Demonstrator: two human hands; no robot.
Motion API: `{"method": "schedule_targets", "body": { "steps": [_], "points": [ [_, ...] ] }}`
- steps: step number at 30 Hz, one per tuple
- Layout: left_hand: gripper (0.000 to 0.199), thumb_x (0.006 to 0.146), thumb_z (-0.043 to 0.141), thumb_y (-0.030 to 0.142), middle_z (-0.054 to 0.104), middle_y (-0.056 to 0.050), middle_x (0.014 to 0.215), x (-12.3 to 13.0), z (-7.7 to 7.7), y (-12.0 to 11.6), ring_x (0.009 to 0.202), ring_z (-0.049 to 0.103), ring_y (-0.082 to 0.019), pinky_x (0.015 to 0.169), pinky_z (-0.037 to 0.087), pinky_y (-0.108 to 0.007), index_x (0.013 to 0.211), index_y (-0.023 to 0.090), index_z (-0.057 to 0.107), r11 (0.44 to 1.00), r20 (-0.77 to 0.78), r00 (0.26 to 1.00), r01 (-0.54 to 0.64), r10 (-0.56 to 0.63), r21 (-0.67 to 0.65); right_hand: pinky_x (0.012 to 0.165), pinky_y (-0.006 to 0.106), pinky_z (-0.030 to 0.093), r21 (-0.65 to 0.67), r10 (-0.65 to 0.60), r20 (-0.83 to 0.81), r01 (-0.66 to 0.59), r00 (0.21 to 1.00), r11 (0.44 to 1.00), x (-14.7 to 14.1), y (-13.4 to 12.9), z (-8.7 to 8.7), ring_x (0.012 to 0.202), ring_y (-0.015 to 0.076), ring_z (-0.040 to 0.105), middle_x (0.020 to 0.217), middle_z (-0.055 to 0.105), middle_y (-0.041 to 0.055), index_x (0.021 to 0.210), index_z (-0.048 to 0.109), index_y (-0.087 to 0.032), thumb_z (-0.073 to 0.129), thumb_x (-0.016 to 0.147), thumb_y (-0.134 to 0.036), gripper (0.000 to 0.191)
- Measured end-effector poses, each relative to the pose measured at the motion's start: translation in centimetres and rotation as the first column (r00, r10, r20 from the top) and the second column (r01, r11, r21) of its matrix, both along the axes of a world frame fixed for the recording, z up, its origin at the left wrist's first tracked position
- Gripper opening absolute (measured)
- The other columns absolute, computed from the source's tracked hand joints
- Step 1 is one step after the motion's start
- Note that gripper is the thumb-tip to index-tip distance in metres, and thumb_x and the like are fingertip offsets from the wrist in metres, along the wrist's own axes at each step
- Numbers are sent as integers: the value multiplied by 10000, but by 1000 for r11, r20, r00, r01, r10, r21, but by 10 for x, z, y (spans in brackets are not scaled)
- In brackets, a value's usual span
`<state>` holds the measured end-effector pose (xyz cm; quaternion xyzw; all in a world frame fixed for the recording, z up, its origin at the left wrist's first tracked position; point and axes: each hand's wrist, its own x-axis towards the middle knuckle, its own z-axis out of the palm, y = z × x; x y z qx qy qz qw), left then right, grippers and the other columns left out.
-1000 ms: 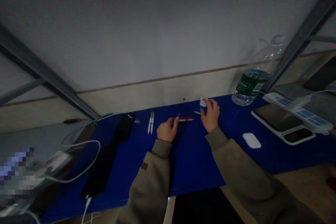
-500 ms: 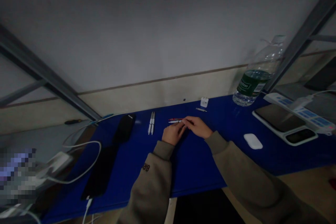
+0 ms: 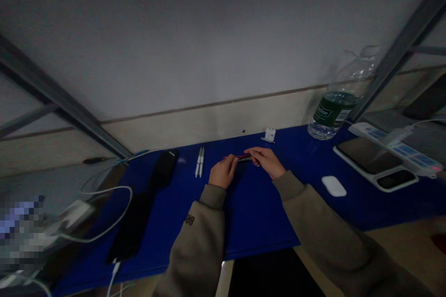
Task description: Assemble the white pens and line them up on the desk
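A slim red pen (image 3: 241, 157) spans the gap between my two hands, with a whitish pen-like strip (image 3: 245, 159) just below it. My left hand (image 3: 222, 172) is closed in a pinch at the left end of the red pen. My right hand (image 3: 266, 161) pinches its right end, thumb and forefinger together. The fingers partly hide both ends. Left of my hands, two white-and-grey pens (image 3: 200, 162) lie side by side on the blue tabletop (image 3: 258, 213).
A small thin silver piece (image 3: 267, 140) lies against a white charger plug (image 3: 271, 133) near the wall. On the right are a white case (image 3: 333, 186), a scale-like device (image 3: 372, 162), a power strip (image 3: 411, 151) and a water bottle (image 3: 334, 106). Phones (image 3: 164, 167) and cables lie left.
My hands, touching half a second ago, are now slightly apart, with the red pen between them. The thin silver piece is now closer to the charger plug.
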<state>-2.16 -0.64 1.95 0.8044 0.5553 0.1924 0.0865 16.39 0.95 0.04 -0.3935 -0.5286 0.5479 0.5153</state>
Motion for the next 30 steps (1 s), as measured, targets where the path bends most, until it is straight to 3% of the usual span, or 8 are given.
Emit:
{"method": "schedule_targets", "body": {
  "steps": [6, 9, 14, 20, 26, 30],
  "points": [
    [303, 951, 326, 390, 649, -37, 983, -3, 1, 1, 889, 603, -159, 744, 410, -235, 1071, 253, 569, 994, 131, 985, 112, -112, 6, 455, 239, 266, -136, 74, -129, -92, 989, 987, -3, -3, 0, 469, 84, 410, 545, 499, -9, 893, 692, -120, 544, 811, -518, 433],
    [325, 950, 316, 397, 650, -39, 930, -3, 0, 3, 859, 599, -161, 729, 403, -236, 1027, 236, 587, 998, 157, 986, 61, -60, -3, 457, 242, 289, -177, 64, -181, -97, 981, 979, -4, -5, 4, 488, 99, 454, 561, 535, 16, 878, 699, -113, 532, 810, -561, 483],
    [405, 947, 286, 432, 589, -9, 676, -4, 0, 6, 618, 539, -132, 602, 359, -222, 887, 194, 608, 999, 193, 981, 15, -8, -34, 484, 254, 347, -192, 65, -244, -114, 968, 975, -1, -5, 9, 528, 123, 516, 605, 594, 68, 865, 715, -104, 451, 832, -624, 585],
    [337, 911, 385, 443, 627, -5, 801, -5, 7, 3, 652, 537, -113, 619, 374, -205, 1037, 198, 581, 997, 341, 939, 67, -49, -40, 533, 276, 412, -240, 113, -263, -179, 958, 954, 3, -2, 8, 588, 160, 580, 679, 656, 124, 917, 717, -97, 360, 832, -687, 696],
    [523, 933, 250, 513, 543, 1, 600, -5, 1, 7, 571, 498, -114, 583, 363, -226, 756, 161, 594, 991, 424, 905, 55, 3, -123, 550, 277, 416, -226, 111, -266, -174, 958, 959, 5, -1, 7, 608, 161, 592, 707, 672, 127, 880, 725, -109, 361, 838, -679, 677],
    [588, 931, 203, 537, 534, -9, 578, -4, -3, 8, 554, 489, -115, 553, 360, -231, 726, 151, 597, 984, 514, 856, 53, 43, -170, 557, 280, 419, -233, 102, -258, -164, 961, 959, 5, -1, 7, 611, 160, 591, 706, 671, 123, 874, 724, -113, 411, 836, -653, 625]
  ]
}}
